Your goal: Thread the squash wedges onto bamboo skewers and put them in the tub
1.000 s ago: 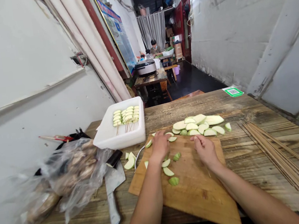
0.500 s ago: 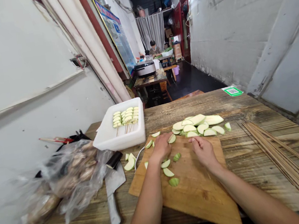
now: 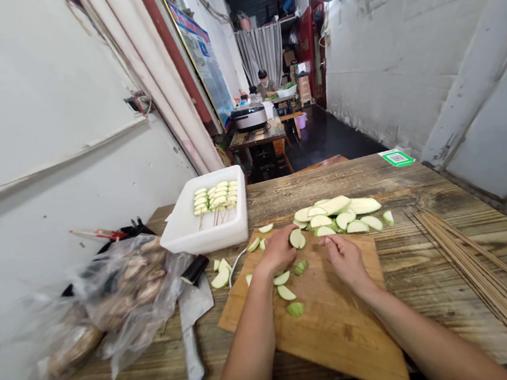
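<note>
My left hand [image 3: 279, 250] rests over the wooden cutting board [image 3: 331, 323] and pinches a pale green vegetable slice [image 3: 296, 238] between its fingertips. My right hand [image 3: 345, 256] is closed in a pinch just to the right of it; a thin skewer seems to run under the palm, but I cannot be sure. A pile of cut slices [image 3: 341, 213] lies at the board's far edge. A few loose slices [image 3: 287, 292] lie on the board below my left hand.
A white tray [image 3: 185, 235] with skewered slices stands at the back left. A cleaver [image 3: 191, 323] and a plastic bag of food [image 3: 109, 302] lie at the left. Bamboo skewers [image 3: 473, 267] lie at the right. A person sits far back in the corridor.
My left hand has picked a slice up off the board and holds it toward my right hand. My right hand has barely moved.
</note>
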Tool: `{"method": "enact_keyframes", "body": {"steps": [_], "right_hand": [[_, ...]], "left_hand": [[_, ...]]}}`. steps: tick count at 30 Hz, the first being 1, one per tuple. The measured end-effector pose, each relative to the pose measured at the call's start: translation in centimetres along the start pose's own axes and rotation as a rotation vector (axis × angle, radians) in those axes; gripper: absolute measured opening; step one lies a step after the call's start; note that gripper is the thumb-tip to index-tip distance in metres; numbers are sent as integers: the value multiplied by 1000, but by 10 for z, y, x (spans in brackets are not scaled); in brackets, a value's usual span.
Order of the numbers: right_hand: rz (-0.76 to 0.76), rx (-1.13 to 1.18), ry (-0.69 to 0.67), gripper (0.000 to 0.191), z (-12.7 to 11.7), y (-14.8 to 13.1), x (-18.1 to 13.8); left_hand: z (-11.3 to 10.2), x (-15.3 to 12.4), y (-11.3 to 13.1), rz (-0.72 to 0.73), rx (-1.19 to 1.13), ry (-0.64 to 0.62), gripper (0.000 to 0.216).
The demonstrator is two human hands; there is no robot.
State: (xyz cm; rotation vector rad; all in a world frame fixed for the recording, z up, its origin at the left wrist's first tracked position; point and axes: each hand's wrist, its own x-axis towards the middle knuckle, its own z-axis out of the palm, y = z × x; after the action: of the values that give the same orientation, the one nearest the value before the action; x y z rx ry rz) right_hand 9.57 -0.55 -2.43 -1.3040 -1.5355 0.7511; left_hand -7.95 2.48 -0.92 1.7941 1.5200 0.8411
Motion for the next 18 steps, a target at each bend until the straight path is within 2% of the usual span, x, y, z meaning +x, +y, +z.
{"method": "enact_keyframes", "body": {"steps": [2, 5, 9, 11, 15, 18], "right_hand": [[-1, 2, -1, 30, 0, 0, 0], [-13, 4, 0, 30, 0, 2, 0], [-13, -2, -3, 30, 1, 5, 0], [-12, -5, -6, 30, 1, 5, -1], [-42, 12, -16, 30, 2, 2, -2], [-75, 19, -24, 30, 3, 1, -3]], "left_hand": [[1, -2, 0, 45, -22, -24, 49], [4, -2, 0, 80, 64, -34, 46], [10, 3, -2, 107, 140, -3, 56], [11, 6, -4, 99, 64, 23, 55], [9, 9, -7, 32, -60, 134, 26], [9, 9, -6, 24, -253, 158, 20]]}}
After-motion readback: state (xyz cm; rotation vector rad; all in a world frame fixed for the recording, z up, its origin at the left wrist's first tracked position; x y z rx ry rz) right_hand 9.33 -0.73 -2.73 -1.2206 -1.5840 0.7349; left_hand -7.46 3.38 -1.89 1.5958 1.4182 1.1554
